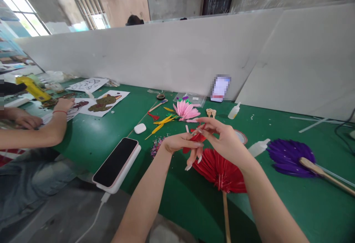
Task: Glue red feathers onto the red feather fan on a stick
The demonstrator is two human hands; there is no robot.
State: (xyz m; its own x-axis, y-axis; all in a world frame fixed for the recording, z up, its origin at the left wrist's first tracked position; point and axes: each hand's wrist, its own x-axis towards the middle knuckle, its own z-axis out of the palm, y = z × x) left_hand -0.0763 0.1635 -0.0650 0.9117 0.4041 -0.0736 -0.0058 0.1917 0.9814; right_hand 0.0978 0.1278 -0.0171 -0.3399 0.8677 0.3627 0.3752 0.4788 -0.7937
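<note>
My left hand (180,145) and my right hand (222,139) meet above the green table (291,198). Together they pinch a small red feather piece (197,138) between their fingertips. Just below them lies a red feather fan (219,171) on a wooden stick (226,217). The fingers of both hands are curled round the red piece.
A purple feather fan (288,157) lies at the right with two white glue bottles (258,147) nearby. A pink feather flower (185,110), loose yellow feathers (162,122), a phone on a power bank (117,164) and an earbud case (140,128) lie ahead. Another person's arms (36,132) work at the left.
</note>
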